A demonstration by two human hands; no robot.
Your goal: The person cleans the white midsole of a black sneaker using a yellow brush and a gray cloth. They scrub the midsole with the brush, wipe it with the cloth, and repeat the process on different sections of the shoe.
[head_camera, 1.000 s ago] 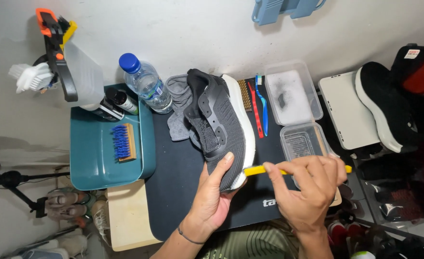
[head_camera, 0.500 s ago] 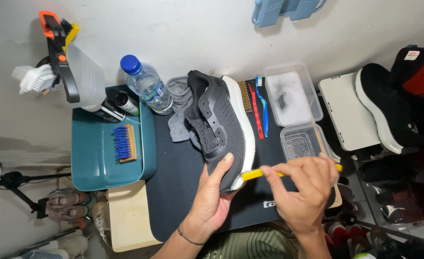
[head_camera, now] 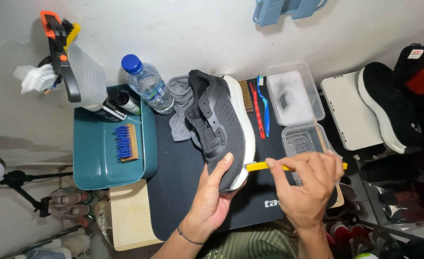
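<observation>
Shoe (head_camera: 220, 129): dark grey knit upper, white sole, tipped on its side, sole edge facing right, toe end down toward the body. Lying on the black mat (head_camera: 178, 192) mid-table, heel up near the grey cloth (head_camera: 179, 112).
Left hand (head_camera: 211, 199): curled around the toe end, thumb up along the knit, fingers tucked under and out of sight. Firm hold.
Right hand (head_camera: 305, 184): fingers bunched tight on the yellow brush (head_camera: 260, 166), handle running across under the fingertips, tip meeting the white sole edge by the toe.
Just right of the shoe: brass-bristle brush (head_camera: 244, 96), red brush (head_camera: 256, 110), blue toothbrush (head_camera: 266, 108), side by side on the mat.
Further right: clear tub of foamy water (head_camera: 293, 96), second clear tub (head_camera: 304, 141) partly under the right hand.
Left side: teal tray (head_camera: 96, 163) with blue-bristle brush (head_camera: 126, 143), water bottle (head_camera: 147, 84) beside its corner.
</observation>
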